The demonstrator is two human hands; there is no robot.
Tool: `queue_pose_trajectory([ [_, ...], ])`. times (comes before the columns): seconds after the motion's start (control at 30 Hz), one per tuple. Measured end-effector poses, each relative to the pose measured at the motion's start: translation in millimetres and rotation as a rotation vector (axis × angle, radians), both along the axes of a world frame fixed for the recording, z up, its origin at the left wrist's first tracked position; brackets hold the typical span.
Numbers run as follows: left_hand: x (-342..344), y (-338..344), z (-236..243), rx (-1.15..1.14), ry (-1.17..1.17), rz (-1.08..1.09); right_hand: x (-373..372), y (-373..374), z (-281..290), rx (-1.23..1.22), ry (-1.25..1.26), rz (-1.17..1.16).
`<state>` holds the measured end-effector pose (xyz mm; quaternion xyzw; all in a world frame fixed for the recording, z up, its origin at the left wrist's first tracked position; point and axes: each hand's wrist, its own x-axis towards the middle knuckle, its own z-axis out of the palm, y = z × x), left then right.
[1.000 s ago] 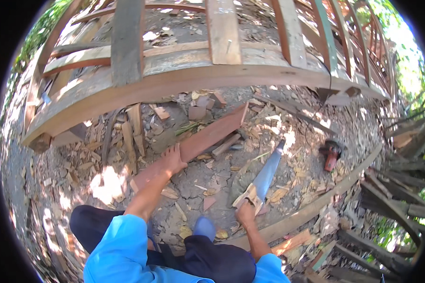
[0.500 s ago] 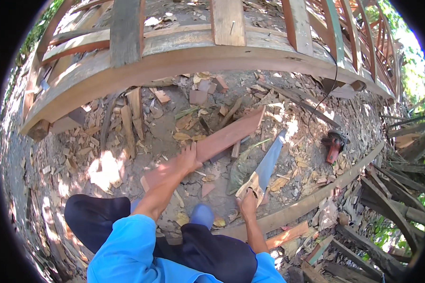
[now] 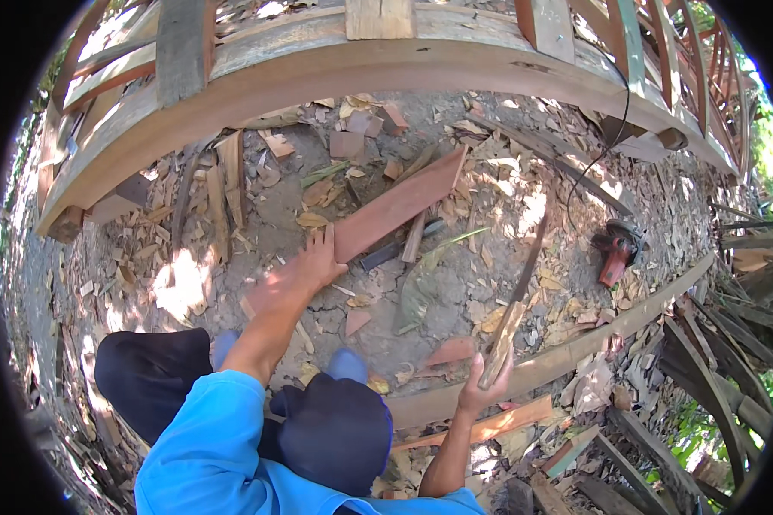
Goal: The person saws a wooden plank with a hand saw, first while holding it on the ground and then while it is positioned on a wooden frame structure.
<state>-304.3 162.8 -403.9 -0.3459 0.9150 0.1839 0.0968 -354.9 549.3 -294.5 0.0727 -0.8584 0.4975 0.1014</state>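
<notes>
A reddish wooden board (image 3: 401, 209) lies slantwise in front of me, its far end angled up to the right. My left hand (image 3: 320, 259) grips it around the middle, fingers over the far edge and thumb toward the near edge. Out to the right, apart from the board, my right hand (image 3: 484, 384) is closed around the wooden handle of a handsaw (image 3: 531, 262). The saw's blade points away from me and shows nearly edge-on. Beneath the board's near edge a dark tool-like piece (image 3: 380, 257) is partly hidden.
A long timber beam with upright slats (image 3: 318, 99) spans the far side. On the right lies a red and black power tool (image 3: 615, 253) with a black cord (image 3: 605, 154). A curved plank (image 3: 567, 360) crosses near me, and stacked scrap wood (image 3: 721, 369) fills the right.
My right hand has moved the handsaw to the right and turned it, so its blade went from broad side to nearly edge-on. My left hand remains on the board, while the view has shifted.
</notes>
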Motion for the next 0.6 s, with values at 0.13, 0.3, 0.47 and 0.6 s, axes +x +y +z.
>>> queue_pose_trajectory([
  [0.13,-10.4,14.0,3.8,0.007,0.046,0.032,5.2,-9.6,2.3,-0.128,-0.107,0.112],
  [0.3,-30.6,23.3,-1.7,0.125,0.114,0.046,22.7,-19.4,-7.5,-0.367,-0.354,0.133],
  [0.47,-30.2,21.2,-5.2,0.211,0.084,-0.118,43.5,-13.7,-7.7,-0.453,-0.328,0.100],
  [0.6,-24.1,17.3,-6.4,0.260,0.120,-0.183,54.3,-10.5,-3.4,-0.403,-0.319,0.094],
])
